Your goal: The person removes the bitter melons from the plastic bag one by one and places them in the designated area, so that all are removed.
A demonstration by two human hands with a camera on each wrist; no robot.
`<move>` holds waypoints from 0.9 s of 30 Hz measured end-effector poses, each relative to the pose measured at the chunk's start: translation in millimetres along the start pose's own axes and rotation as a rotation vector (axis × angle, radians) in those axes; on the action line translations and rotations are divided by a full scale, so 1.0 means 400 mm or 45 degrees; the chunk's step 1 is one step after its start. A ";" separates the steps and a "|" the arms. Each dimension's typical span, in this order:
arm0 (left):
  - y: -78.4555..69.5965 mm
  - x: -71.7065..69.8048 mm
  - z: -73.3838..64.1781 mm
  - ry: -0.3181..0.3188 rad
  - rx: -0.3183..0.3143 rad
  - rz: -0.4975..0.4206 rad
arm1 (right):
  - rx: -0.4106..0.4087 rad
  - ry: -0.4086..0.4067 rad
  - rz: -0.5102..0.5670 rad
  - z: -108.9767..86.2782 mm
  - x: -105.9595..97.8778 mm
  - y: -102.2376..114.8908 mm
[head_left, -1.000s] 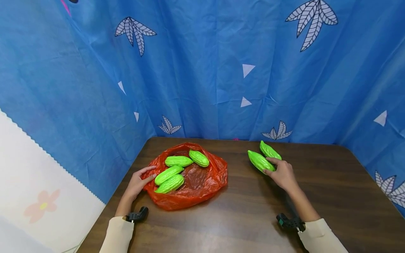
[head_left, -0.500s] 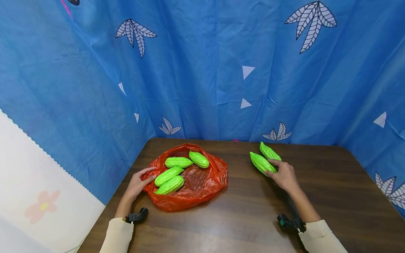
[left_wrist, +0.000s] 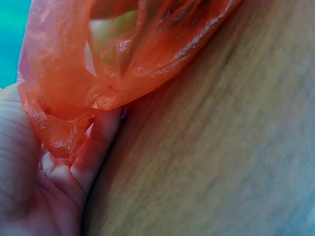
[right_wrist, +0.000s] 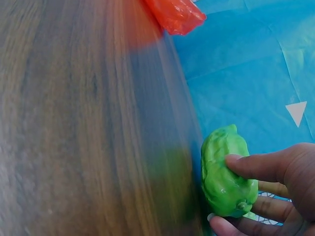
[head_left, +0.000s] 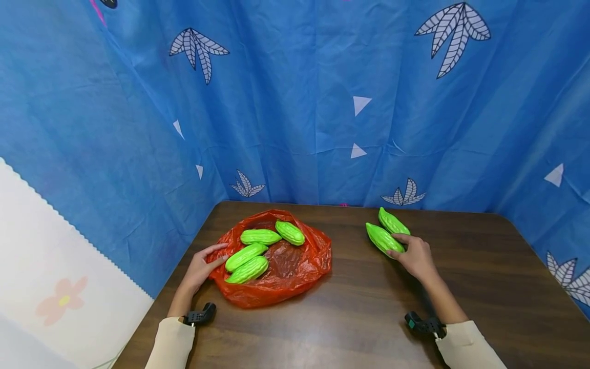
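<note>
A crinkled red plastic bag [head_left: 295,277] lies with its mouth spread wide on the table's left side, several bright green bitter melons [head_left: 260,236] inside it. My left hand [head_left: 197,269] holds the bag's left edge; in the left wrist view the thin plastic [left_wrist: 64,103] passes between thumb and fingers. On the right, my right hand [head_left: 416,256] grips one bitter melon [head_left: 382,239], thumb on one side and fingers on the other. A second bitter melon [head_left: 392,221] lies just behind it. Whether the gripped melon touches the table is hard to tell.
Dark brown wooden table [head_left: 341,318] under everything. A blue curtain [head_left: 295,102] with leaf prints hangs along its back edge and sides. White cloth [head_left: 55,266] with a flower print borders the left. Each wrist wears a black camera [head_left: 424,324].
My right hand and its bitter melon have shifted slightly right. My left hand and the bag stay in place; the whole view has tilted a little.
</note>
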State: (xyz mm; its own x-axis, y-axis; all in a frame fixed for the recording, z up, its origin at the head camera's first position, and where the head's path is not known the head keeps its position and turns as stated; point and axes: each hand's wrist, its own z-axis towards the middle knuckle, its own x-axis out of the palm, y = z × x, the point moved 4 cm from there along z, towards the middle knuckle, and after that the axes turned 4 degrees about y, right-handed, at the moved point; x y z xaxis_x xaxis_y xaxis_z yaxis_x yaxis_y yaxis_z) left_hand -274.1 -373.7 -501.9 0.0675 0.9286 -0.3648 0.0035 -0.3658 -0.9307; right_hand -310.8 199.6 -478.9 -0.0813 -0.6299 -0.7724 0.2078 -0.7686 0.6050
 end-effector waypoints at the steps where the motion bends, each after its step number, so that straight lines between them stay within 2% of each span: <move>1: 0.000 0.000 0.000 0.002 0.000 -0.002 | 0.000 0.001 -0.002 -0.001 0.000 -0.001; 8: -0.004 -0.001 0.003 -0.002 0.023 0.001 | 0.005 0.004 0.008 -0.003 0.002 -0.004; 13: -0.004 0.000 0.001 0.018 0.015 -0.013 | 0.004 -0.001 0.009 -0.007 0.002 -0.004; 27: -0.003 0.000 -0.005 0.009 0.015 0.010 | 0.045 0.021 -0.014 -0.011 -0.011 -0.001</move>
State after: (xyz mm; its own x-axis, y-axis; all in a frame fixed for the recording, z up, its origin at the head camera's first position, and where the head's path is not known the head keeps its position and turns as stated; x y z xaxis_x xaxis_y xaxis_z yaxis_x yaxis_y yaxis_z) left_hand -272.3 -373.6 -500.8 0.0748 0.9253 -0.3719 -0.0088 -0.3723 -0.9281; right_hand -306.0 203.1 -476.5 -0.0669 -0.6199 -0.7819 0.1724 -0.7790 0.6029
